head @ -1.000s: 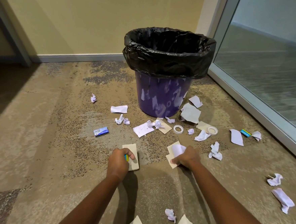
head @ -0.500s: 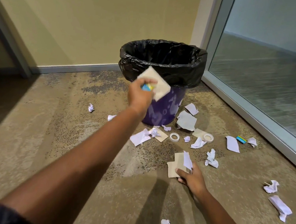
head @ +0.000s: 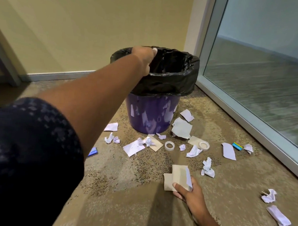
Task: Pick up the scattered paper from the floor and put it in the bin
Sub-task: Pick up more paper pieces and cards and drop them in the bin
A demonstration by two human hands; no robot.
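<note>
Left hand (head: pixel 143 57) over the black-lined bin (head: pixel 151 116), its grip impossible to tell, right hand (head: pixel 190 195) low, pinching folded tan papers (head: pixel 179 175), paper scraps (head: pixel 133 148) and tape rolls (head: pixel 169 145) strewn on carpet (head: pixel 121 190)

Nothing legible. The blue packet (head: pixel 237 146) beside the glass wall (head: pixel 262 89) carries print too small to read; the white sheet (head: pixel 133 148) before the bin (head: pixel 151 116) shows only faint, unreadable marks.

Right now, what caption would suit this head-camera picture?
Left hand over the black-lined purple bin; right hand grips beige paper pieces by the paper-littered carpet.
</note>
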